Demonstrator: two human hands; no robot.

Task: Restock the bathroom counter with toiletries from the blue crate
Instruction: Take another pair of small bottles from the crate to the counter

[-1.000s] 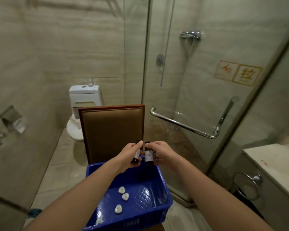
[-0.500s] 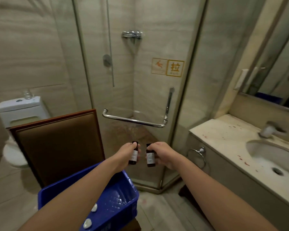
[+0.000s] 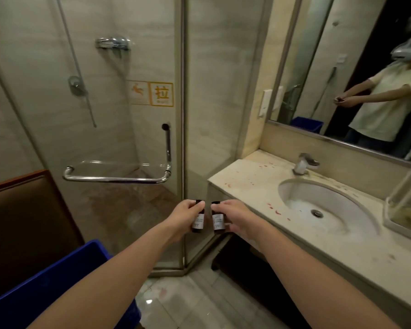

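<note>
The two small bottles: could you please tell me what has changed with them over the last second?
The left hand and right hand swung rightward, from over the blue crate toward the counter. Unchanged: each keeps its grip, on the left bottle and right bottle, both upright.

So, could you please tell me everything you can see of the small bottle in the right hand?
The small bottle is dark, with a black cap and a pale label whose print is unreadable. It hangs roughly upright in mid-air, before the shower glass, short of the counter. The right hand pinches it, thumb at the cap, fingers round its lower part. A narrow gap separates it from the twin bottle in the left hand.
</note>
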